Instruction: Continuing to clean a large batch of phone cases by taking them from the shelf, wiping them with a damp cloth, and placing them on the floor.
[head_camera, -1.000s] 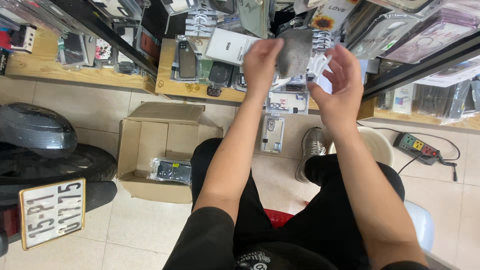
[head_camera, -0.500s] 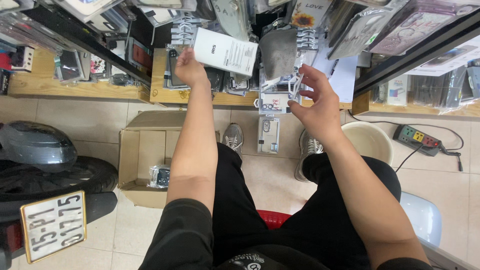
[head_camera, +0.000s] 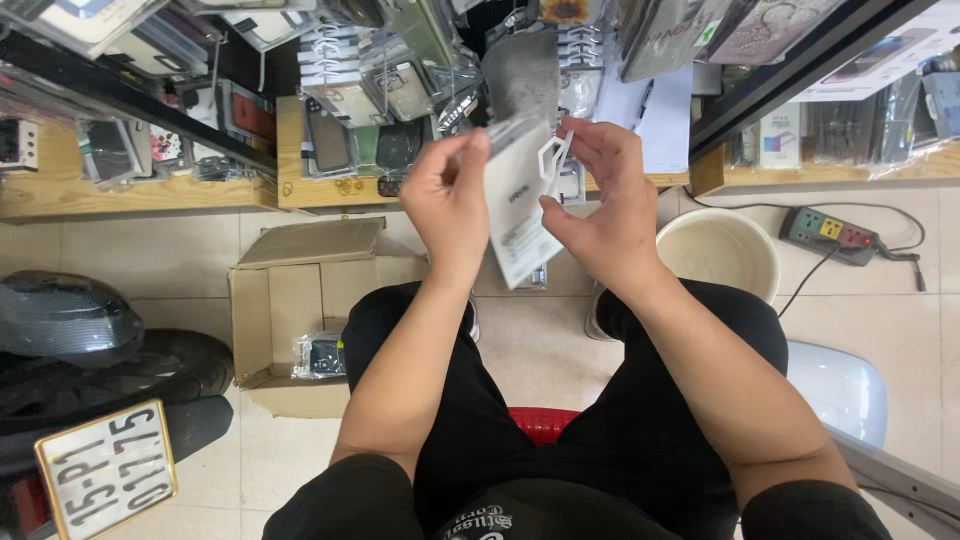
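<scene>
Between the two hands, at chest height over the lap, a flat clear-and-white packet is hanging, long axis running top to bottom and tilting slightly, lower end pointing toward the knees. Left hand is pinching the packet's upper left edge, thumb and fingertips closing on it; right hand is gripping the right edge near the top, fingers curling around a white hexagon-shaped hang tab. Both hands are touching the packet, so neither is nearer. Just behind it, phone cases in plastic sleeves are crowding a wooden shelf and hanging racks, close enough to be brushing the packet's top edge. Down on the tiled floor, an open cardboard box is sitting left of the knees with a small wrapped item inside, a cream bucket right of them, a power strip beyond. A motorbike wheel and licence plate are filling the lower left.
</scene>
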